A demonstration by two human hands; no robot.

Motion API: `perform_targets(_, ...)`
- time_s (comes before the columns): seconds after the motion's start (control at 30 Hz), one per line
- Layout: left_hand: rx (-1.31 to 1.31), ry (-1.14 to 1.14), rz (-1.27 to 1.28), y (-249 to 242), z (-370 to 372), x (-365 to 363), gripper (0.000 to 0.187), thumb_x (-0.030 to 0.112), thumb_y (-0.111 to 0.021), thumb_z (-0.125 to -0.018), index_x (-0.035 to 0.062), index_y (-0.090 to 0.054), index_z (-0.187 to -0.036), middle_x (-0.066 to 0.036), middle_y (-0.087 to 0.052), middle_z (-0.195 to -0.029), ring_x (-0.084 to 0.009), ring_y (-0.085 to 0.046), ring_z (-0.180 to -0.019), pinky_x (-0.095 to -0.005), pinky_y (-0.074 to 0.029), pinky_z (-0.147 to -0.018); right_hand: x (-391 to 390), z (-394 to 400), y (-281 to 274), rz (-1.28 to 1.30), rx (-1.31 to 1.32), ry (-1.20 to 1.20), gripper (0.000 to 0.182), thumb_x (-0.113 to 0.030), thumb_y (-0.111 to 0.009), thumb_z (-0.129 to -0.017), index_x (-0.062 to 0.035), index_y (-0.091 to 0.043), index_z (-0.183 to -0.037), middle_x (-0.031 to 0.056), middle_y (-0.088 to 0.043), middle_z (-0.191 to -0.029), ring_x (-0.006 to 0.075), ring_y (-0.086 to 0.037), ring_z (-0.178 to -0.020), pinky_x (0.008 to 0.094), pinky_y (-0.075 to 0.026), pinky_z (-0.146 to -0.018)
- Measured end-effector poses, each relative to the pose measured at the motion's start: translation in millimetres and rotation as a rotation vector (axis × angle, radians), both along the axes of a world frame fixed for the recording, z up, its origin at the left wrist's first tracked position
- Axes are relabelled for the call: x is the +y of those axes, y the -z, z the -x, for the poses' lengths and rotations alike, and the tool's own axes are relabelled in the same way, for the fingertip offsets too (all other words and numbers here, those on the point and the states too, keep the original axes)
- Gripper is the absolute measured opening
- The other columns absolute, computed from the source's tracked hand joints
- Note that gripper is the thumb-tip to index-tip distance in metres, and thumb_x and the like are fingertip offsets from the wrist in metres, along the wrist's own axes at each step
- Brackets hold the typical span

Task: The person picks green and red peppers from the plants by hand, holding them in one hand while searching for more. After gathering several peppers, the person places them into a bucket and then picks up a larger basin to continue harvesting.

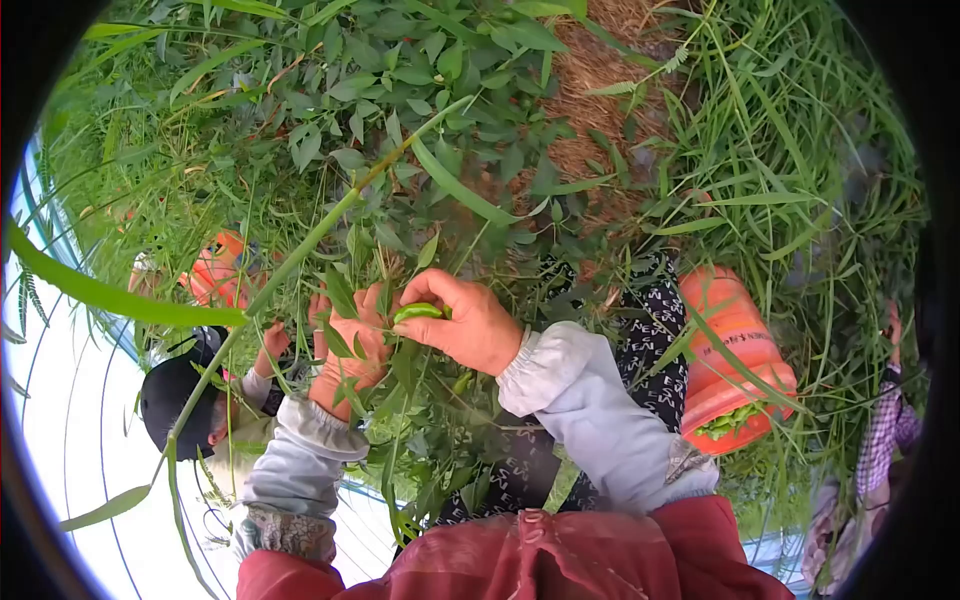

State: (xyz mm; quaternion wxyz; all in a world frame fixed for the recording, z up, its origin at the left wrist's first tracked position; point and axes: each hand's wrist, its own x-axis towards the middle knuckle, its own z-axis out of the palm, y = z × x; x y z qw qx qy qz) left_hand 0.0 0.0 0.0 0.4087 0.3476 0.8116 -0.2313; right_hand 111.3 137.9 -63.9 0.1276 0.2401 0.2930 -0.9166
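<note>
"Being pinched by what — the green pepper (419,312)?"

"By the right hand (472,326), nearly closed; the pepper is held between thumb and forefinger, just beside the left hand (352,348)."

"And that one?"

"Curled among leaves (342,296) — its grip cannot be told."

"The surroundings?"

"Brown mulch (610,90) is flanked by plants (410,75) and grass (780,100); an orange bucket (725,335) is set nearby."

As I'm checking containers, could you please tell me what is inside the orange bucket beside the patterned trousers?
The orange bucket holds green produce, apparently peppers, visible at its mouth; its walls hide the rest, so the amount cannot be seen.
</note>
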Motion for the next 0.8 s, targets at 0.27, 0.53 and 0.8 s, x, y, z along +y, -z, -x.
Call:
perform_targets(0.27,0.073,0.292,-0.071,12.4,21.0,3.7,0.021,0.017,-0.059,-0.069,0.0096,-0.053,-0.088,-0.009,-0.054,-0.087,-0.0257,-0.059,-0.078,-0.0380,-0.044,-0.068,6.9,-1.5,-16.5,-0.554,0.100,0.084,0.023,-0.016,-0.068,-0.074,-0.0068,-0.055,-0.091,0.0104,-0.057,-0.085,0.0302,-0.059,-0.077,0.0366,-0.047,-0.066)
perform_targets(0.53,0.203,0.641,0.150,16.6,82.7,-1.8,0.022,0.016,-0.056,-0.078,0.0014,-0.059,-0.094,-0.010,-0.061,-0.080,-0.0292,-0.061,-0.074,-0.0388,-0.048,-0.060,13.8,-9.0,-10.7,-0.329,-0.147,0.161,0.019,-0.014,-0.062,-0.075,-0.0079,-0.057,-0.093,0.0125,-0.061,-0.086,0.0303,-0.061,-0.078,0.0373,-0.047,-0.067)
perform_targets(0.8,-0.360,0.302,-0.451,51.4,-5.2,179.9,0.014,0.013,-0.062,-0.078,0.0017,-0.059,-0.085,-0.016,-0.060,-0.081,-0.0336,-0.060,-0.067,-0.0419,-0.048,-0.057,17.3,-31.5,-3.9,-0.665,0.020,-0.206,0.023,-0.020,-0.056,-0.076,-0.0078,-0.057,-0.096,0.0152,-0.062,-0.076,0.0349,-0.061,-0.069,0.0462,-0.048,-0.065)
